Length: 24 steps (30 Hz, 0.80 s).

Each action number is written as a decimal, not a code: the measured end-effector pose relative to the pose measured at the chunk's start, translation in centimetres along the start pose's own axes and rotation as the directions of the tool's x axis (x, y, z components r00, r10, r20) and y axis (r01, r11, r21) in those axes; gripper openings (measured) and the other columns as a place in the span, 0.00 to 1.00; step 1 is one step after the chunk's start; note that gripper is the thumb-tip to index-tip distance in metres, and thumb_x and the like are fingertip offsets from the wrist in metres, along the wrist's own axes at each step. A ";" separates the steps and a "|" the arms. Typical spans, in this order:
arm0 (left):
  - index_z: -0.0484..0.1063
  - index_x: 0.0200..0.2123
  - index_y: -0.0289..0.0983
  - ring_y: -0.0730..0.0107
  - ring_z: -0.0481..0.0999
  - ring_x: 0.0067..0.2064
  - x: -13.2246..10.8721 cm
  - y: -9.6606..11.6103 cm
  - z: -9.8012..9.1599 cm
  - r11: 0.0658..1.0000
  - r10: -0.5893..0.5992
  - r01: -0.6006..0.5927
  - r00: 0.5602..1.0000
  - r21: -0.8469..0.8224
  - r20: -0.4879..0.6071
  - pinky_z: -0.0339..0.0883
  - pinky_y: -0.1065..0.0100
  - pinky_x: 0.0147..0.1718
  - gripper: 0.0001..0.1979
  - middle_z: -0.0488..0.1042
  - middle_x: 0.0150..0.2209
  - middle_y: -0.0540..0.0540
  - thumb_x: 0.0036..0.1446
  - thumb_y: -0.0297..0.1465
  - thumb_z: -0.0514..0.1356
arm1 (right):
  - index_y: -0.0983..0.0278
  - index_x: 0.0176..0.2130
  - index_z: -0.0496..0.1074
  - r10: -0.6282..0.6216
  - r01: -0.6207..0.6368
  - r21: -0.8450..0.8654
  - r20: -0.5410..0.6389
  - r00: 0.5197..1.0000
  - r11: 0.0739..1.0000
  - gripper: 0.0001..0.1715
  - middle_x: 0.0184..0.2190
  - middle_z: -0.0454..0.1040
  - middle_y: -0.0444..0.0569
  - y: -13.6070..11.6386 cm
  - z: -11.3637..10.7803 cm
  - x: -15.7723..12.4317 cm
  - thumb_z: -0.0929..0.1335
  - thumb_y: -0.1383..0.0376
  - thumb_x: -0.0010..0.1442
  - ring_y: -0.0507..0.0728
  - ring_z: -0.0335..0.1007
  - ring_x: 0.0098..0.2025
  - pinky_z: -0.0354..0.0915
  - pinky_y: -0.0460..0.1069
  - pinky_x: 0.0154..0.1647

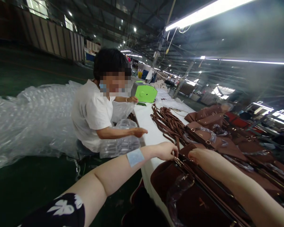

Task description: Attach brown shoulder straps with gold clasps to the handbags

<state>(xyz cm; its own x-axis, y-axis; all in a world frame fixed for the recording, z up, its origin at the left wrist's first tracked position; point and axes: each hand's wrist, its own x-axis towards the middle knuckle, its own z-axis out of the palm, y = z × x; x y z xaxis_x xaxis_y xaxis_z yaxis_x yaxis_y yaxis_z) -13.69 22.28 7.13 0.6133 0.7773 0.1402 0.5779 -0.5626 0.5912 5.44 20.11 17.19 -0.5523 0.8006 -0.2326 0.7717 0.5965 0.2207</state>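
Note:
My left hand [167,150] is curled closed on the metal clasp and strap end at the top edge of a brown leather bag [191,195] that lies on the white table [146,126]. My right hand [204,157] rests closed on the same bag's top edge, just right of the left hand; what its fingers grip is hidden. A thin brown strap [203,186] runs from the clasp down across the bag. Clear plastic film [177,186] clings to the bag's front.
A seated person in a white shirt [92,113] works at the table's left side, one hand [139,131] over the tabletop, amid bubble wrap [28,119]. A pile of brown straps [168,121], more brown bags [208,126] and a green machine [144,93] lie further along the table.

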 end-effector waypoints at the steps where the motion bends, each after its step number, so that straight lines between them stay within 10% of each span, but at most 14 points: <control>1: 0.77 0.39 0.37 0.72 0.74 0.35 -0.1 -0.1 0.0 1.000 -0.001 0.001 1.000 -0.018 0.004 0.64 0.74 0.33 0.08 0.77 0.36 0.49 0.56 0.32 0.63 | 0.61 0.30 0.71 -0.006 0.006 -0.001 -0.001 1.000 1.000 0.12 0.32 0.77 0.48 0.0 0.1 0.0 0.61 0.72 0.56 0.57 0.70 0.33 0.51 0.50 0.31; 10: 0.77 0.39 0.36 0.72 0.75 0.35 -0.1 -1.2 0.9 0.982 -0.087 0.077 0.995 -0.171 -0.051 0.66 0.73 0.36 0.09 0.79 0.35 0.48 0.56 0.31 0.62 | 0.59 0.34 0.74 -0.087 0.088 0.044 -0.025 0.996 0.995 0.15 0.37 0.77 0.48 -1.0 0.9 0.5 0.60 0.71 0.59 0.57 0.73 0.39 0.59 0.49 0.38; 17: 0.77 0.36 0.33 0.72 0.76 0.31 -0.1 -2.3 3.3 0.801 -0.339 0.231 0.936 -0.553 -0.099 0.69 0.71 0.34 0.08 0.78 0.29 0.48 0.55 0.31 0.61 | 0.58 0.37 0.76 -0.064 0.072 0.100 -0.081 0.995 0.992 0.16 0.36 0.77 0.49 -1.5 2.9 1.7 0.60 0.68 0.63 0.56 0.73 0.40 0.60 0.48 0.40; 24: 0.76 0.33 0.35 0.69 0.75 0.33 -0.9 -1.7 3.4 0.832 -0.460 0.332 0.860 -0.445 -0.219 0.66 0.69 0.34 0.11 0.77 0.30 0.48 0.51 0.37 0.65 | 0.59 0.35 0.76 -0.035 0.050 0.131 -0.114 0.993 0.990 0.18 0.35 0.77 0.48 -2.0 4.1 2.9 0.59 0.66 0.66 0.55 0.73 0.38 0.60 0.48 0.37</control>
<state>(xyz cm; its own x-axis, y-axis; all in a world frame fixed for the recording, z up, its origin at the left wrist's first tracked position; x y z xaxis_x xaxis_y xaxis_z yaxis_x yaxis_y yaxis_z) -13.39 21.55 3.25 0.1435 0.9894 0.0225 0.4451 -0.0848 0.8915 3.57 21.02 12.21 -0.6117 0.7802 -0.1305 0.7775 0.6234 0.0829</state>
